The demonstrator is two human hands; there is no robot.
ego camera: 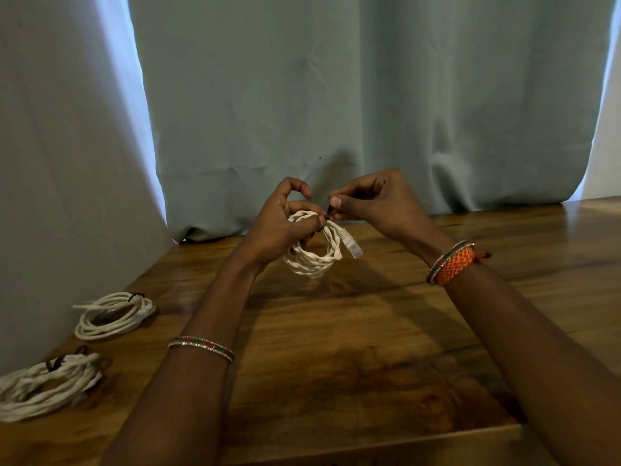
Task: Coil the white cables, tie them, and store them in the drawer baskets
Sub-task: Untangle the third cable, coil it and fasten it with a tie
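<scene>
White cable coil [314, 255] hangs above the wooden table [369, 331], gripped at its top by the left hand [282, 227]. Right hand [376, 206] pinches a dark tie [328, 211] at the coil's top. Two tied coils [114, 314] [47, 385] lie on the table's left.

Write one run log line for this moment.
left hand: holds coiled white cable | right hand: pinches dark tie | two tied coils on table
</scene>
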